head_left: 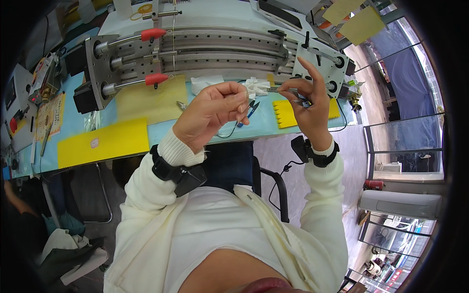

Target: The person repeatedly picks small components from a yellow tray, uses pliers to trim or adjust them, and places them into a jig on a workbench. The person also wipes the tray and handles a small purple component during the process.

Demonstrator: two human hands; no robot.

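My left hand (211, 111) is raised above the near edge of the bench, its thumb and fingers pinched together. Whatever lies between those fingertips is too small to make out. To its right, my right hand (312, 101) also pinches thumb against a bent finger, while another finger points upward. Any thing in that pinch is too fine to name. Beyond both hands stretches a long metal rail machine (215, 51) with red-tipped rods (155, 79). Between the hands lie a blue-handled hand tool (252, 111) and a crumpled white tissue (257, 86).
A yellow sheet (105, 142) lies along the bench's front left, and a yellow notched pad (285, 115) sits under my right hand. A dark chair (229, 163) stands against the bench. A black cable (345, 122) hangs near the right edge.
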